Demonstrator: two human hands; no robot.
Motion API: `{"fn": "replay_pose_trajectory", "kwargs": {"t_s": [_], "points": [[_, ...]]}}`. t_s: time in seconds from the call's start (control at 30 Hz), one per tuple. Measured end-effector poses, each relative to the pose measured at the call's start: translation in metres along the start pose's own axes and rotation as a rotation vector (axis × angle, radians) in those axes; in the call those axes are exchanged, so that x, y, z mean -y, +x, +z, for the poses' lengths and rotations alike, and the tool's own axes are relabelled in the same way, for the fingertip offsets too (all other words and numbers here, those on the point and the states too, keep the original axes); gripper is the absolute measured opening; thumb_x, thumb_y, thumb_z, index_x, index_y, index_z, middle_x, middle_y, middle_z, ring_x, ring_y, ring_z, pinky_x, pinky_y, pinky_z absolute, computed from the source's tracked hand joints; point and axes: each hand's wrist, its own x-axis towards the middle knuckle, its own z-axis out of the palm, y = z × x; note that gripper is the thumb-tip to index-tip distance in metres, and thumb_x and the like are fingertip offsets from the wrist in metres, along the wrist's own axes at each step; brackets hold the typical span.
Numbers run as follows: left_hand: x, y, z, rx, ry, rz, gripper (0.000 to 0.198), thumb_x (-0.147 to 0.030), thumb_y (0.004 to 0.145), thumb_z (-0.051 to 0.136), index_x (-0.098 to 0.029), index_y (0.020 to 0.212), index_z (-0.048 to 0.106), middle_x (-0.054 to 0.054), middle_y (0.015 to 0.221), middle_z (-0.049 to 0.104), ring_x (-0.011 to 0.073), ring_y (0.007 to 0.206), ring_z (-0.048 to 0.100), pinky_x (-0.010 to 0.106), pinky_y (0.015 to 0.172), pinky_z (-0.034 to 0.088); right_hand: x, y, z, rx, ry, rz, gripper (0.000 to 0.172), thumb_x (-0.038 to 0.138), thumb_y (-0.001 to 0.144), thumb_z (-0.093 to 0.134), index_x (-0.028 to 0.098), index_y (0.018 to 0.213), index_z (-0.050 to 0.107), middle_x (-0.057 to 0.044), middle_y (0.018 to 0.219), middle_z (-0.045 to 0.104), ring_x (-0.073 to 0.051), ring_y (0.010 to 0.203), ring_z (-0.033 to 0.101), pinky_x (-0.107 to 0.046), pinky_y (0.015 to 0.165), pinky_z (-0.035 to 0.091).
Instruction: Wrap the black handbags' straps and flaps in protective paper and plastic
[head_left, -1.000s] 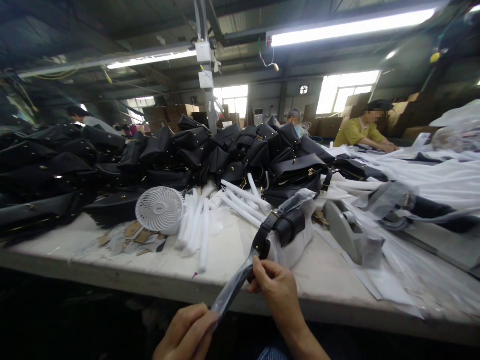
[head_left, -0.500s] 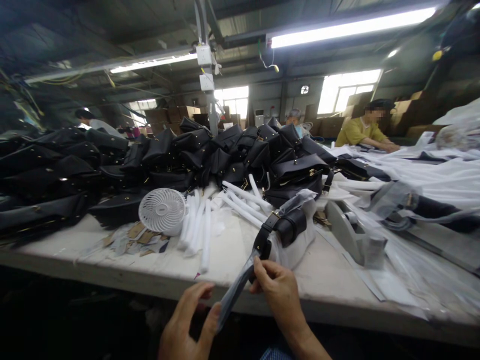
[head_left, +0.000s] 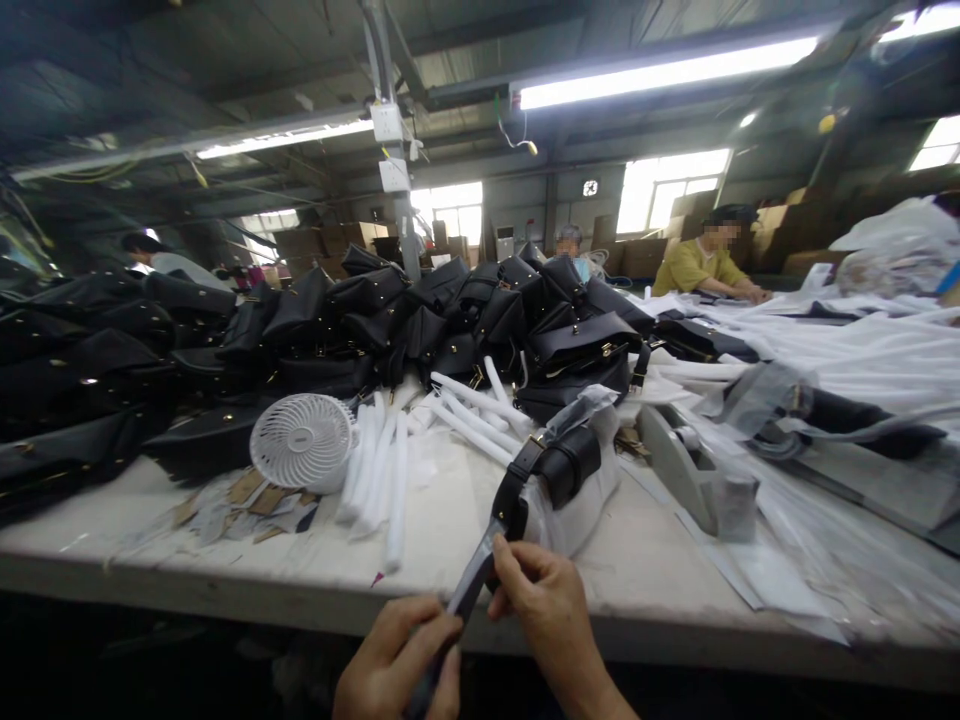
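Note:
A black strap (head_left: 471, 583) in clear film slants down over the table's front edge from a black bag piece (head_left: 571, 467) with a gold buckle, partly in white wrapping. My right hand (head_left: 536, 590) pinches the strap's upper part, just below the bag piece. Lower down, the fingers of my left hand (head_left: 409, 655) are closed round the strap. The strap's lower end is mostly hidden by that hand.
A white fan (head_left: 301, 443) stands at the left beside paper scraps (head_left: 262, 500). White foam rolls (head_left: 396, 490) lie mid-table before piled black bags (head_left: 450, 310). At the right are a grey tape dispenser (head_left: 679, 465) and clear plastic. People sit beyond the table.
My left hand, open beside the strap before, has closed on it. My right hand keeps its pinch. The whole view has shifted a little, with the table's things now further left.

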Motion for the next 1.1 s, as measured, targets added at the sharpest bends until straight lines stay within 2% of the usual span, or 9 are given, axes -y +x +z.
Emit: {"fn": "replay_pose_trajectory", "kwargs": {"t_s": [0.07,0.1,0.2,0.3,0.43,0.63,0.8,0.93,1.1], "points": [[-0.007,0.017,0.004,-0.045,-0.14,-0.269,0.017,-0.025,0.088,0.058,-0.024,0.1,0.07,0.007,0.102,0.071,0.0215,0.097,0.067,0.028,0.086,0.053,0.001,0.0,-0.001,0.006,-0.009,-0.009,0.048,0.059,0.085,0.056,0.02,0.059,0.068,-0.001,0.042,0.061,-0.017,0.041,0.056,-0.027,0.048,0.043],[-0.009,0.026,0.007,-0.015,-0.227,-0.398,0.019,-0.031,0.09,0.056,-0.023,0.1,0.069,0.007,0.101,0.071,0.0222,0.096,0.067,0.029,0.083,0.054,0.001,0.0,-0.002,0.008,-0.019,-0.013,0.049,0.059,0.086,0.056,0.02,0.06,0.069,-0.001,0.042,0.061,-0.017,0.042,0.056,-0.027,0.049,0.043],[-0.009,0.048,0.018,0.221,-0.583,-0.681,0.027,-0.044,0.089,0.056,-0.02,0.093,0.068,0.005,0.085,0.072,0.0205,0.079,0.067,0.026,0.069,0.053,0.0,0.0,-0.004,0.015,-0.04,-0.032,0.049,0.058,0.087,0.055,0.019,0.062,0.07,0.0,0.043,0.061,-0.016,0.044,0.058,-0.024,0.049,0.043],[-0.007,0.057,0.027,0.333,-0.922,-0.84,0.031,-0.048,0.082,0.066,-0.017,0.085,0.067,0.003,0.077,0.069,0.0168,0.067,0.063,0.025,0.062,0.049,-0.001,-0.001,-0.006,0.027,-0.05,-0.067,0.049,0.056,0.089,0.054,0.018,0.061,0.067,0.0,0.045,0.06,-0.015,0.044,0.058,-0.022,0.047,0.041],[-0.008,0.057,0.029,0.327,-1.102,-1.001,0.037,-0.045,0.073,0.076,-0.015,0.094,0.071,0.003,0.08,0.07,0.0126,0.065,0.058,0.021,0.058,0.044,0.0,0.0,-0.008,0.018,-0.147,-0.155,0.05,0.051,0.092,0.052,0.018,0.057,0.064,0.001,0.047,0.058,-0.013,0.042,0.056,-0.021,0.046,0.039],[-0.013,0.058,0.037,0.271,-1.197,-1.123,0.035,-0.042,0.069,0.08,-0.016,0.091,0.075,0.0,0.068,0.067,0.0102,0.06,0.053,0.019,0.057,0.04,0.004,0.005,-0.014,0.007,-0.281,-0.225,0.05,0.046,0.094,0.048,0.019,0.054,0.061,-0.001,0.051,0.058,-0.014,0.047,0.053,-0.023,0.045,0.037],[-0.012,0.058,0.042,0.258,-1.193,-1.001,0.033,-0.044,0.071,0.078,-0.015,0.086,0.073,0.004,0.076,0.071,0.0168,0.076,0.061,0.025,0.073,0.046,0.003,0.005,-0.018,0.058,-0.187,-0.165,0.049,0.05,0.092,0.051,0.018,0.057,0.063,-0.001,0.052,0.058,-0.013,0.045,0.053,-0.022,0.044,0.037],[-0.011,0.054,0.044,0.268,-1.101,-0.993,0.036,-0.048,0.071,0.078,-0.015,0.085,0.07,0.002,0.074,0.068,0.0147,0.068,0.059,0.023,0.062,0.044,-0.002,0.002,-0.02,0.077,-0.031,-0.048,0.043,0.053,0.087,0.058,0.017,0.067,0.071,-0.003,0.059,0.066,-0.013,0.043,0.055,-0.022,0.043,0.039],[-0.013,0.053,0.049,0.217,-1.061,-1.022,0.041,-0.051,0.064,0.081,-0.016,0.079,0.067,0.0,0.068,0.064,0.0132,0.063,0.055,0.021,0.055,0.043,-0.001,0.001,-0.017,-0.012,-0.108,-0.119,0.033,0.045,0.086,0.063,0.018,0.07,0.074,-0.004,0.064,0.07,-0.018,0.059,0.063,-0.024,0.052,0.045]]}}
